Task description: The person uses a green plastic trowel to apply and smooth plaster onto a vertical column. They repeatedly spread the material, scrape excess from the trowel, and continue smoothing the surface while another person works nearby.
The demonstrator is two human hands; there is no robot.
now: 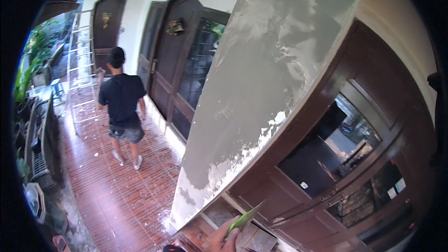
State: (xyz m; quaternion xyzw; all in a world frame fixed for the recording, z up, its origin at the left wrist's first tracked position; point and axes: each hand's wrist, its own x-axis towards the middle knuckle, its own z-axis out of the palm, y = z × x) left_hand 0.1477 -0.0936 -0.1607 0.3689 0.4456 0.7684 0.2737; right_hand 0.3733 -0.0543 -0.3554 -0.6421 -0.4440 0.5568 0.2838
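My left hand (222, 241) comes up at the lower edge, its fingers and thumb closed on a green putty scraper (243, 220). The thin, pale-smeared blade tilts up to the right. Beyond it stands a wall section (270, 70) coated in uneven grey plaster, with rough white patches along its lower right side. The scraper appears apart from this wall. My right hand does not show.
Another person (122, 98) in dark clothes stands on the red tiled floor (107, 191), near a tall ladder (80, 65). Dark wooden doors flank the plastered wall, one (172, 56) left, one (298, 177) right. Planks (259, 240) lie below my hand. White flecks dot the tiles.
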